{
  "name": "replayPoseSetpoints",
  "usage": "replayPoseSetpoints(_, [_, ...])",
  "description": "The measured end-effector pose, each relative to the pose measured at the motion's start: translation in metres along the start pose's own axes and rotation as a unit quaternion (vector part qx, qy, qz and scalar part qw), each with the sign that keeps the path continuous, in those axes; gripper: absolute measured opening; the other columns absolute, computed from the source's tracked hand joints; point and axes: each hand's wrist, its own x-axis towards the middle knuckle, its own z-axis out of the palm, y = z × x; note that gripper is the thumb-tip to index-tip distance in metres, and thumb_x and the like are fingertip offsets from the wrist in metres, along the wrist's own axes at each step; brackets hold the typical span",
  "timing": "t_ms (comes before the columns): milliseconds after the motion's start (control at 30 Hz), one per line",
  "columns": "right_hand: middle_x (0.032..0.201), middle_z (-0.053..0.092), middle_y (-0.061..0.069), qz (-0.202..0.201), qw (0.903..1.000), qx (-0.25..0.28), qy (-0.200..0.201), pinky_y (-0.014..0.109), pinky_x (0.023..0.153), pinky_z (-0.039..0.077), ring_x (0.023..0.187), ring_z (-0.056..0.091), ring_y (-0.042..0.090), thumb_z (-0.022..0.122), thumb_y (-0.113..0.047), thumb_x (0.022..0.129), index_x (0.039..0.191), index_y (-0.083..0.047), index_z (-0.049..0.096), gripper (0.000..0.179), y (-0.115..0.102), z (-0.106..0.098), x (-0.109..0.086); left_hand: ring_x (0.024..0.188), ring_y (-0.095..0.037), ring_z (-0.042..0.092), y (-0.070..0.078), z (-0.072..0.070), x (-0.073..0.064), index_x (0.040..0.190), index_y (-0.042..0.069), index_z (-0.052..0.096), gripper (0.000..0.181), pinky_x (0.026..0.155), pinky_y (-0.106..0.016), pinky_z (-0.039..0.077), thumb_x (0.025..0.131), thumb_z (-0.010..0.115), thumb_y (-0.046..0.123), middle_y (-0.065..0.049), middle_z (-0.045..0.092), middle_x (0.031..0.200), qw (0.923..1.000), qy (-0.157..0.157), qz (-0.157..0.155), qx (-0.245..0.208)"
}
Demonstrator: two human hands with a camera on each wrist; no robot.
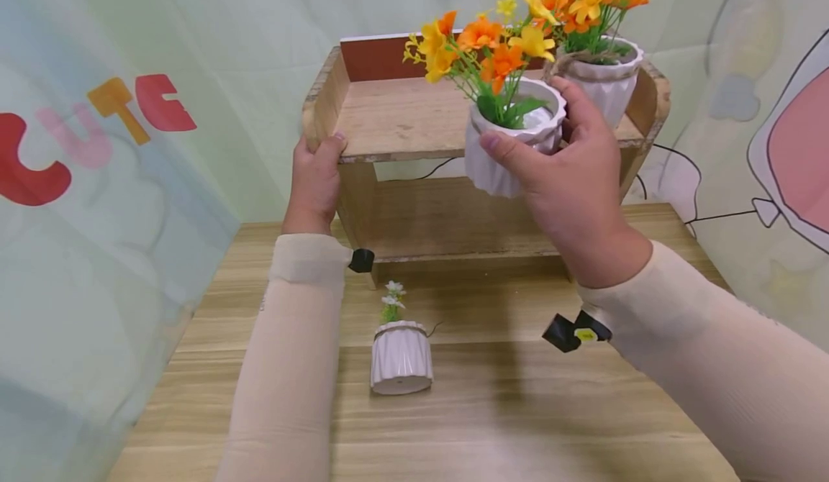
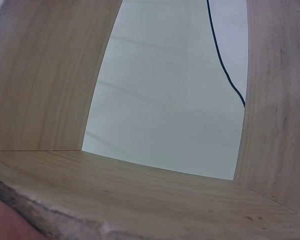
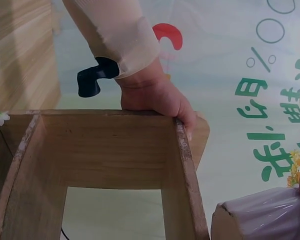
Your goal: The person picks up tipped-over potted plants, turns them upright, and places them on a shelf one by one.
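My left hand (image 1: 314, 187) grips the left side panel of a two-tier wooden shelf (image 1: 395, 119), thumb on the upper board near its front corner. In the right wrist view the same hand is seen wrapped over the shelf's corner. My right hand (image 1: 583, 187) holds a white fluted flowerpot (image 1: 488, 162) by its sides, thumb on the near face. Orange and yellow artificial flowers (image 1: 482, 43) rise from it. The held pot overlaps the upper board's front edge in the head view. Behind it, a matching pot (image 1: 605, 83) with similar flowers stands at the shelf's right end.
On the wooden table (image 1: 453, 424) in front of the shelf, a small white pot (image 1: 401, 356) with white flowers lies on its side, base toward me. A dark cable (image 2: 222, 60) runs behind the shelf. Printed cloth (image 1: 116, 50) hangs around the table.
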Motion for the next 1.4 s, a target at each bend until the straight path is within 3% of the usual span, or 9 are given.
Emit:
replayPoseSetpoints(567, [0.141,0.060,0.004,-0.032,0.9972,-0.067,-0.014,0.036,0.108,0.051,0.128,0.058,0.018,0.092,-0.012,0.082,0.147,-0.017,0.056,0.074,0.002,0.002,0.005,0.132,-0.021,0.052,0.000,-0.003,0.004,0.158,0.013,0.042,0.060,0.117,-0.030,0.039,0.103,0.053,0.031,-0.013,0.051,0.151,0.9999,0.012,0.002,-0.003])
replayPoseSetpoints(933, [0.140,0.059,0.003,-0.018,0.9965,-0.081,-0.011,0.035,0.106,0.052,0.126,0.057,0.017,0.091,-0.016,0.084,0.147,-0.017,0.055,0.072,0.000,0.005,0.014,0.134,-0.022,0.051,-0.002,0.001,0.004,0.158,0.012,0.043,0.060,0.118,-0.032,0.038,0.101,0.053,0.029,-0.014,0.050,0.153,0.9997,0.011,0.005,-0.020])
replayPoseSetpoints(1200, [0.144,0.057,0.003,-0.002,0.9958,-0.090,-0.013,0.035,0.108,0.050,0.128,0.056,0.017,0.090,-0.019,0.085,0.152,-0.019,0.050,0.077,0.001,0.006,0.019,0.128,-0.021,0.054,-0.003,0.001,0.003,0.154,0.012,0.047,0.056,0.115,-0.033,0.041,0.101,0.055,0.029,-0.011,0.055,0.145,0.9996,0.016,0.003,-0.024])
replayPoseSetpoints(1400, [0.143,0.057,0.002,0.002,0.9948,-0.101,-0.012,0.033,0.107,0.050,0.127,0.056,0.016,0.090,-0.022,0.086,0.153,-0.018,0.048,0.079,0.002,0.006,0.024,0.134,-0.022,0.050,-0.003,0.002,0.001,0.158,0.015,0.043,0.060,0.119,-0.033,0.037,0.102,0.054,0.033,-0.011,0.050,0.153,0.9998,0.012,-0.007,-0.012])
